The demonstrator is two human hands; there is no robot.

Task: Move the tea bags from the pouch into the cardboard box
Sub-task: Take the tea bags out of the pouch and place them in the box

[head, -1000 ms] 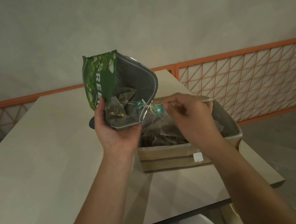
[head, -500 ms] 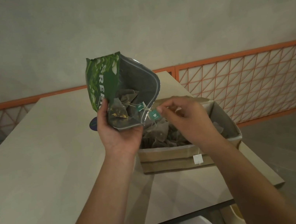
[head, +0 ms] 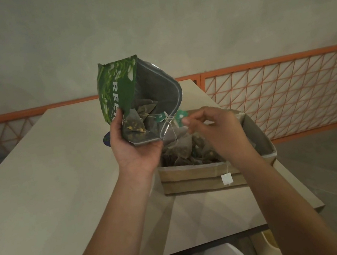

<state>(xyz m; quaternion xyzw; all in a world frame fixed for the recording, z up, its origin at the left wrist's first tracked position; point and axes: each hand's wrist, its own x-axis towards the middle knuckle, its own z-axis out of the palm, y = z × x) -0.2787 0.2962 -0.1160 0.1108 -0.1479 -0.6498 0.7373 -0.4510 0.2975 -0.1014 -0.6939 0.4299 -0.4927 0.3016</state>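
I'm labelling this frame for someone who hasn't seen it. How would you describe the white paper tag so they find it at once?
Start at the cardboard box on the pale table, below the right hand. On the box's near outer wall hangs a small white paper tag, dangling on a thin string over the rim. Unlike the teal tags up by the green pouch, it is plain white and outside the box.

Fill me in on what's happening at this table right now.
A person is emptying tea bags from a green pouch into a cardboard box on the table. The left hand holds the open pouch tilted above the box's left end. The right hand pinches a green tag by the pouch mouth, its string running down toward the box. Several tea bags remain inside the pouch; many already lie in the box.
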